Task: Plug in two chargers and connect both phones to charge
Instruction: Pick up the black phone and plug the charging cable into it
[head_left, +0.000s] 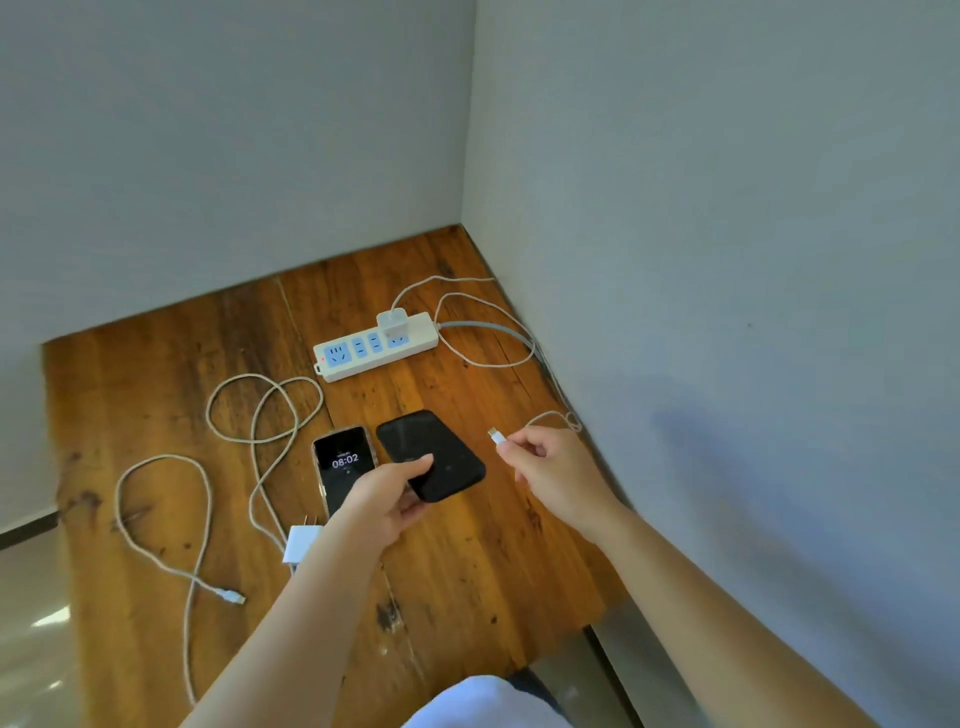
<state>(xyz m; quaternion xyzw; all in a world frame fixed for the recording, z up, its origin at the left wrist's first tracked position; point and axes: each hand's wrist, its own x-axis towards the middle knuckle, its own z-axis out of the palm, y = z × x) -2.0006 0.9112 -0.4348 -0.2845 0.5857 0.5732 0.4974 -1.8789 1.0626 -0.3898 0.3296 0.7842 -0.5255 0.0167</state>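
Connecting the first phone is the step in hand, by my read. Lower centre: left hand (387, 499) grips the near end of the dark phone (431, 454), thumb on the screen, fingers (410, 506) curled under its edge; can't tell if it's lifted or flat on the worktop (493, 545). Right of it, right hand (545, 462) pinches the plug (497, 435) of the cable (467, 296), tip pointing left at the phone, not touching it. Next move, I'd say: turn the phone so its port faces the plug, line up, push straight in. The port isn't visible, so orientation is unknown.

Lit phone (344, 465) lies just left of the dark one, nothing plugged in; screen reads 08:02. Smaller text above it too tiny to read.

Lower left: second charger (301, 543) lies loose, prongs up, its cable (208, 493) looped across the wood, free end (232, 596) unconnected. Still to do.

Farther back, centre: power strip (374, 345), first charger (390, 323) seated at its right end, red light at the left end. No brand legible anywhere.
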